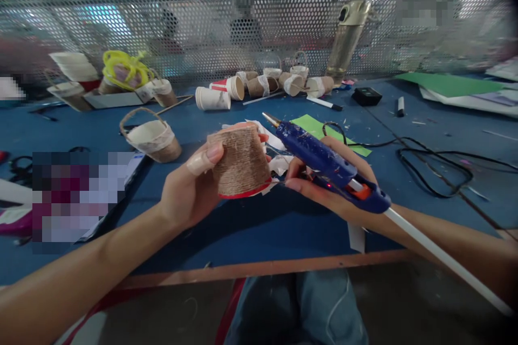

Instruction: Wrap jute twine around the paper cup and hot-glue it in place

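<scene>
My left hand [194, 178] grips a paper cup wrapped in brown twine [243, 159], its thumb pressed on the twine. The cup is tilted, and a red rim shows along its lower edge. A bandage-like strip [201, 163] circles the left thumb. In my right hand [324, 183] is a blue glue gun [319, 151], its metal nozzle pointing up and left, above and right of the cup, apart from it. A long white glue stick [445, 259] sticks out of its back. White lace [279, 164] lies beside the cup, close to the right fingers; whether they hold it is unclear.
A twine-wrapped basket cup with a handle [157, 143] stands to the left. Several cups [289, 82] and a bottle [348, 38] line the back by a perforated metal screen [283, 21]. Green paper [307, 121] and a black cable [429, 156] lie on the blue table [243, 237].
</scene>
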Motion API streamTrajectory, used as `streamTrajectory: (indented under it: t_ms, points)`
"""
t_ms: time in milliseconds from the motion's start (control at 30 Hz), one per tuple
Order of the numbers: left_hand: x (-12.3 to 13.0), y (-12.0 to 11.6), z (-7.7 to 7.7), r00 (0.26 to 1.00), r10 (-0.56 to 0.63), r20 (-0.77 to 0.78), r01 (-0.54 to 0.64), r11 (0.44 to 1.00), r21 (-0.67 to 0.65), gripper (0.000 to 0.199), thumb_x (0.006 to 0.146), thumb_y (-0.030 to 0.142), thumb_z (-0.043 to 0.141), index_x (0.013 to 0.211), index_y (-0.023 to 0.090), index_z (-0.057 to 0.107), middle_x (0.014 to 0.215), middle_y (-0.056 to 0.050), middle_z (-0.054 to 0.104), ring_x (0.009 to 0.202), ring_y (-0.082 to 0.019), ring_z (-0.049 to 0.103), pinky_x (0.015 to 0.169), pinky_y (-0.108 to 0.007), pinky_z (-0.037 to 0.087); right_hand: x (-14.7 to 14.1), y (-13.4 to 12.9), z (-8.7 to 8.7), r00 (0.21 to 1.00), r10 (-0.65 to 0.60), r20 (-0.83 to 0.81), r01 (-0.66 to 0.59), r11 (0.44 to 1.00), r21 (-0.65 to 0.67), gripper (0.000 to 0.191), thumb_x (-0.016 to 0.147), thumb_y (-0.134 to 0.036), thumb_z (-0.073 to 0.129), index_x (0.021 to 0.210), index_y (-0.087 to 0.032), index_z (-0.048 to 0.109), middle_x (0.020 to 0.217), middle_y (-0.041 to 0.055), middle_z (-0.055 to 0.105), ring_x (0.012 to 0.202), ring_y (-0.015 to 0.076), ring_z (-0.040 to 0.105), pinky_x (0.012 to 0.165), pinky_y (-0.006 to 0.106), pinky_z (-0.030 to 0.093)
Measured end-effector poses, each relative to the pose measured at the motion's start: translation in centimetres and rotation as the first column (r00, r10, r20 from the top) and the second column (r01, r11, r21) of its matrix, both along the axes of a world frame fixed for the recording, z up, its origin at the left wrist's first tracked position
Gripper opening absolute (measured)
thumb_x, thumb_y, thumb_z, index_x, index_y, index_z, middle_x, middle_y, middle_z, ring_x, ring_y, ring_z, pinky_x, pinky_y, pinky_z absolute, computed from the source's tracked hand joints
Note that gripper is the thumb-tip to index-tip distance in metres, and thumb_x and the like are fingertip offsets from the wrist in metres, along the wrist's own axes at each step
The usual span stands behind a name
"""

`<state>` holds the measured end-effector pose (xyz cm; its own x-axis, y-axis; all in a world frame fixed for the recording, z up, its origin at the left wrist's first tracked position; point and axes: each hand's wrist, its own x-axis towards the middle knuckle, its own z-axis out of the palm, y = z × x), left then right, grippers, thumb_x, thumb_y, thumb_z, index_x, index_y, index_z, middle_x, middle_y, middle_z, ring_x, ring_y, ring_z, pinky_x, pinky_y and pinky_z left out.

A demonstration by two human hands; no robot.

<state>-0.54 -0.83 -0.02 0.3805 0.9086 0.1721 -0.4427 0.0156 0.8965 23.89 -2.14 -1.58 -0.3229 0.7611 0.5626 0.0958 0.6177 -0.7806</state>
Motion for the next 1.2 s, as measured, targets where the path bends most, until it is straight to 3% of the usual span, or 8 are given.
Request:
streamTrajectory:
  t_ms: [100,233,367,533,667,867,1200]
  points:
    - [-0.1,0.0,-0.2,1.000,-0.002,0.028,0.002,1.000,-0.003,0.045,0.087,0.041,0.077,0.124,0.015,0.076,0.113,-0.008,0.082,0.099,-0.026,0.078,0.090,-0.037,0.064,0.2,-0.2,0.1,1.000,0.027,0.006,-0.028,1.000,0.006,0.030,0.084,-0.011,0.086,0.096,-0.025,0.063,0.093,-0.0034,0.075,0.083,0.0142,0.072,0.079,0.029,0.059]
    - [-0.2,-0.1,-0.2,0.999,-0.028,0.046,0.030,0.999,-0.043,0.049,0.085,0.042,0.079,0.129,0.020,0.074,0.117,-0.005,0.081,0.103,-0.027,0.076,0.100,-0.043,0.059,0.3,-0.2,0.0,0.998,0.038,0.057,-0.043,0.996,0.075,0.026,0.087,-0.016,0.083,0.093,-0.026,0.060,0.094,-0.0015,0.073,0.084,0.0165,0.072,0.078,0.032,0.057]
    - [-0.3,-0.2,0.3,0.999,0.009,0.044,-0.005,0.997,-0.078,0.049,0.087,0.043,0.077,0.129,0.019,0.074,0.116,-0.008,0.082,0.098,-0.027,0.076,0.091,-0.041,0.061,0.6,-0.1,0.1,0.995,0.089,0.049,-0.097,0.978,0.184,0.030,0.083,-0.018,0.085,0.084,-0.026,0.056,0.093,0.0005,0.070,0.088,0.0200,0.070,0.081,0.038,0.056]
    - [-0.8,-0.2,0.5,0.998,0.042,0.055,-0.036,0.995,-0.097,0.043,0.084,0.046,0.078,0.121,0.024,0.079,0.115,-0.007,0.082,0.090,-0.025,0.077,0.084,-0.040,0.063,1.7,-0.1,0.2,0.992,0.081,0.096,-0.095,0.984,0.149,0.025,0.081,-0.011,0.080,0.085,-0.025,0.060,0.089,0.0010,0.069,0.078,0.0183,0.067,0.071,0.035,0.054]
    - [-1.2,-0.2,0.4,0.995,0.084,0.057,-0.081,0.995,-0.064,0.043,0.085,0.043,0.078,0.123,0.023,0.078,0.120,-0.006,0.080,0.102,-0.027,0.076,0.087,-0.039,0.063,2.4,0.0,0.3,0.978,0.117,0.172,-0.142,0.979,0.144,0.021,0.085,-0.012,0.073,0.082,-0.026,0.056,0.077,-0.0007,0.063,0.069,0.0169,0.062,0.064,0.032,0.050]
    - [-1.2,-0.2,0.4,0.989,0.128,0.071,-0.124,0.990,-0.059,0.045,0.085,0.044,0.078,0.124,0.022,0.077,0.117,-0.007,0.081,0.101,-0.028,0.076,0.085,-0.042,0.062,2.5,-0.1,0.6,0.956,0.031,0.292,-0.089,0.978,0.187,0.029,0.086,-0.013,0.065,0.078,-0.026,0.041,0.070,-0.0033,0.048,0.061,0.0145,0.047,0.058,0.031,0.037]
    - [-1.3,-0.4,0.3,0.979,0.201,-0.029,-0.201,0.979,-0.022,0.055,0.081,0.052,0.082,0.128,0.026,0.075,0.122,-0.007,0.080,0.112,-0.032,0.072,0.092,-0.042,0.057,2.7,-0.4,0.5,0.918,-0.047,0.394,-0.036,0.979,0.202,0.024,0.089,-0.015,0.059,0.079,-0.025,0.041,0.071,-0.0039,0.047,0.061,0.0126,0.044,0.058,0.030,0.033]
